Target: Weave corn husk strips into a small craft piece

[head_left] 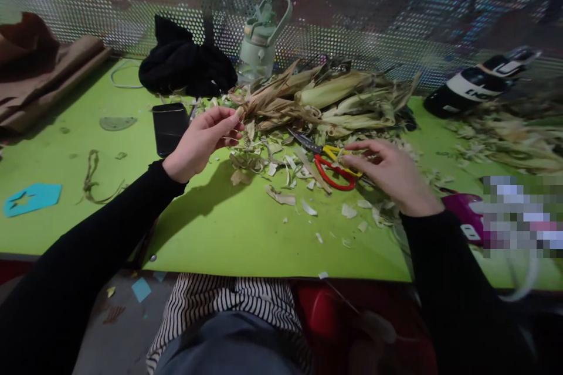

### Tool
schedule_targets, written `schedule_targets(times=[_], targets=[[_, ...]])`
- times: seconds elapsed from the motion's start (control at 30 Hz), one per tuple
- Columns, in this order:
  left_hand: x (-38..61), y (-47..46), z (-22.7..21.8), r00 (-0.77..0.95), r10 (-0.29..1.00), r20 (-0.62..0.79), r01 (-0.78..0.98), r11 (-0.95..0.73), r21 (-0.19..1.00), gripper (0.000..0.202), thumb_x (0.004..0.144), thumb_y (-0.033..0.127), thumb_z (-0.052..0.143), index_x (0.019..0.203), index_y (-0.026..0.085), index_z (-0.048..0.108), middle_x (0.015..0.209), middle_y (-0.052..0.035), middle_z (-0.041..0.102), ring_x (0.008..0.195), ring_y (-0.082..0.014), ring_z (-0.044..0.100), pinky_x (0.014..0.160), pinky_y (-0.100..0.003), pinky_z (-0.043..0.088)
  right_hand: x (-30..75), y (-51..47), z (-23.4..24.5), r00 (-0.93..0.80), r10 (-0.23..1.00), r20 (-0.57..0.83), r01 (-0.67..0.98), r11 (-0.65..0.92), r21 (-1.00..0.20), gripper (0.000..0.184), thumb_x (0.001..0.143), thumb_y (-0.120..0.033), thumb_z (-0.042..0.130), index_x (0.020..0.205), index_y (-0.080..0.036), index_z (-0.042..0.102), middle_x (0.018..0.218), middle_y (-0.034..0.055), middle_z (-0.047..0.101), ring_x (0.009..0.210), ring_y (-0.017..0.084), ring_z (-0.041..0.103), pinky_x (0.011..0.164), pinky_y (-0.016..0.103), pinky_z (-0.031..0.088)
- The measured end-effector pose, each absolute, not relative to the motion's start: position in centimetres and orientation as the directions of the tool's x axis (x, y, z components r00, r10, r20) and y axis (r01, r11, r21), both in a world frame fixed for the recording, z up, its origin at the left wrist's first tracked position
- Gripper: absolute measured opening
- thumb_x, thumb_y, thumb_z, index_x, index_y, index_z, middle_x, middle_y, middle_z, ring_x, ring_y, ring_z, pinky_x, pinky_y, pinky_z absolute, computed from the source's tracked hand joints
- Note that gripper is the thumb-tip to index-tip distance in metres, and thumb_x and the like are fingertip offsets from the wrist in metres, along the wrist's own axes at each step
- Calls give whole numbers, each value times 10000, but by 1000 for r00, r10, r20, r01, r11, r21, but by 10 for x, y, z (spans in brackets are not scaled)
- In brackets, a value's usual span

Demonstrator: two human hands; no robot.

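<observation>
My left hand [211,132] is closed, thumb and fingertips pinching a small pale piece of corn husk [239,112] in front of the husk pile. Scissors [320,155] with one red and one yellow handle lie among the scraps, blades pointing up and left. Over the yellow handle is my right hand [389,171], its fingers stretched and slightly apart; whether they touch the handle is hard to make out. Dried corn husks [332,91], tan and pale green, are heaped behind both hands. Cut husk bits [285,167] are scattered below the heap.
The green table [264,234] also bears a phone [169,128], black cloth [187,61], a pale green bottle [259,41], a dark bottle [470,85] on its side, brown paper [53,73], a blue cutout [33,199] and a purple glue gun-like tool [464,214]. A perforated screen [352,6] stands behind.
</observation>
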State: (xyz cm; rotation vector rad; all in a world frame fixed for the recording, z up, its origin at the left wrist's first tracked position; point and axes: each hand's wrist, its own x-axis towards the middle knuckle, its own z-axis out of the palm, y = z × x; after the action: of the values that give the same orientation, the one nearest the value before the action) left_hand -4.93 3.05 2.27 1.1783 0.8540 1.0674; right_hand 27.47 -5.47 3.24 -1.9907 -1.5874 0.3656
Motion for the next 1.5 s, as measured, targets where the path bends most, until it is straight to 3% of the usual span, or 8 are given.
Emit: schedule_targets(times=[0.1, 0.2, 0.33, 0.47, 0.7, 1.0, 1.3, 1.5], targets=[[-48, 29, 22, 304, 953, 10, -192, 51, 980, 132, 849, 263, 708, 822, 180, 609, 770, 8, 667, 654, -68, 623, 633, -167, 526, 275, -58, 32, 219, 973, 67, 879, -167, -448, 184, 806, -359, 718, 865, -187, 748, 1002, 130, 707, 849, 253, 581, 789, 433, 417], [-45, 25, 21, 356, 935, 0, -197, 75, 977, 161, 843, 285, 724, 832, 168, 613, 768, 7, 662, 666, -70, 617, 637, -175, 519, 271, -60, 27, 259, 965, 39, 765, -180, -619, 181, 825, -366, 709, 914, -211, 737, 923, 89, 715, 776, 223, 604, 756, 411, 446], [-37, 11, 17, 548, 836, -25, -179, 147, 973, 199, 849, 320, 725, 874, 149, 625, 871, -19, 681, 753, -87, 637, 676, -205, 517, 245, -60, 17, 148, 985, -91, 333, -136, -933, 213, 782, -398, 767, 929, -258, 702, 928, 15, 685, 705, 135, 588, 660, 301, 477], [-29, -1, 13, 684, 728, -48, -131, 187, 974, 209, 877, 327, 692, 948, 139, 634, 928, -16, 659, 826, -81, 616, 733, -213, 487, 207, -52, 7, -23, 997, -69, 169, -65, -984, 287, 712, -422, 831, 889, -237, 702, 874, -8, 674, 702, 108, 567, 664, 259, 485], [-26, 1, 6, 690, 724, -5, -173, 172, 970, 169, 873, 282, 679, 947, 139, 629, 896, 8, 623, 747, -58, 546, 730, -226, 440, 180, -41, -5, -59, 991, -121, -64, -125, -990, 327, 655, -479, 864, 849, -267, 708, 833, -24, 681, 744, 131, 610, 717, 280, 525], [-24, 2, 2, 748, 658, -90, -181, 332, 926, 122, 887, 258, 671, 894, 145, 626, 814, 25, 609, 691, -51, 542, 675, -214, 410, 185, -44, -27, -32, 999, -17, 76, -14, -997, 335, 756, -534, 773, 900, -243, 691, 870, -14, 700, 721, 128, 615, 661, 268, 509], [-22, 0, 2, 704, 710, -33, -184, 227, 956, 139, 885, 263, 660, 917, 133, 620, 841, 18, 614, 684, -52, 511, 682, -223, 415, 178, -56, -9, 30, 986, 166, 303, 149, -941, 255, 861, -487, 684, 931, -243, 708, 933, 29, 732, 848, 172, 675, 791, 339, 563], [-23, -1, 0, 689, 723, 47, -155, 84, 984, 166, 901, 285, 645, 951, 129, 619, 828, 8, 595, 699, -75, 507, 681, -248, 415, 175, -62, -8, -11, 945, 328, 549, 280, -787, 218, 859, -419, 706, 929, -214, 718, 850, 34, 734, 704, 170, 662, 622, 307, 547]])
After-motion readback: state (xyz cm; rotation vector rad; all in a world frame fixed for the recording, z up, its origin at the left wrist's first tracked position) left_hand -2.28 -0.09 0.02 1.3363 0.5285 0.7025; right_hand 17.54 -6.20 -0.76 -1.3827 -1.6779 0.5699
